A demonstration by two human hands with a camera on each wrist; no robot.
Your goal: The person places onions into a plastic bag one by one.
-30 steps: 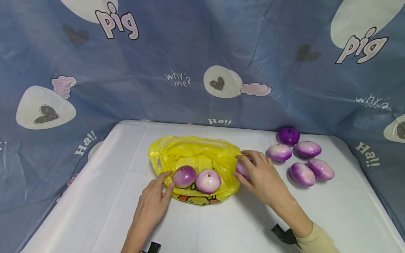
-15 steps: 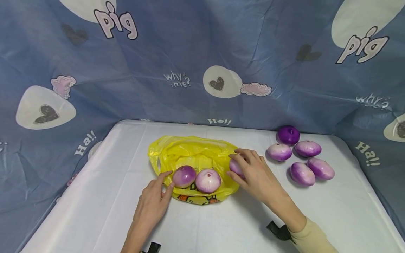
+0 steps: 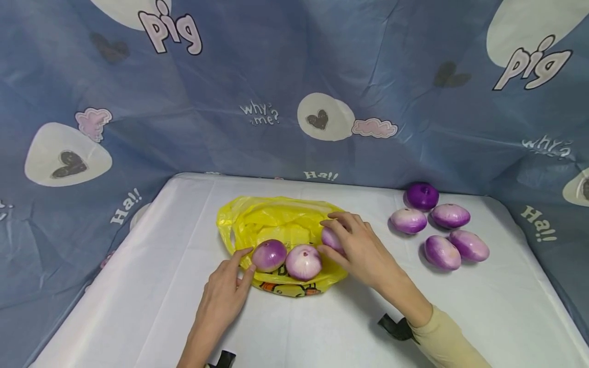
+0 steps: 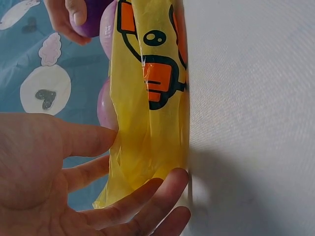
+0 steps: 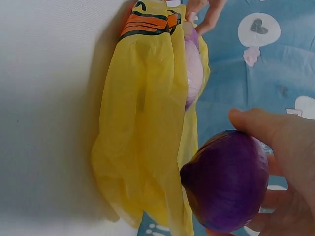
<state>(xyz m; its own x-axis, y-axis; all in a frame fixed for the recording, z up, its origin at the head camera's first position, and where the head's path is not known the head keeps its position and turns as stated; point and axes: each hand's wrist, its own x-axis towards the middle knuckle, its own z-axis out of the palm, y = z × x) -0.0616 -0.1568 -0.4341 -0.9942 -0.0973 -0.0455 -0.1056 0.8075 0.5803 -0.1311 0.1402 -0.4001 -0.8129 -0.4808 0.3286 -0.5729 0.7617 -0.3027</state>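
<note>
A yellow plastic bag [image 3: 294, 217] with a printed cartoon face lies mouth-up on the white cloth. Inside its opening sit two purple onions: one darker [image 3: 269, 255], one paler [image 3: 303, 262]. My left hand [image 3: 224, 294] touches the bag's left side with spread, relaxed fingers, the thumb at the rim [image 4: 114, 135]. Over the right side of the opening my right hand [image 3: 361, 250] holds another purple onion [image 5: 226, 182], thumb on one side and fingers on the other. That onion's pointed end is at the bag's rim; the hand partly hides it in the head view.
Several more onions lie at the back right of the table, among them a dark purple one [image 3: 422, 196] and a paler one [image 3: 408, 221]. A blue printed curtain [image 3: 257, 148] hangs behind and beside the white-covered table [image 3: 152, 286].
My right hand has moved left with its onion, from beside the bag's right edge to over the opening. The left hand and the two onions in the bag have stayed put.
</note>
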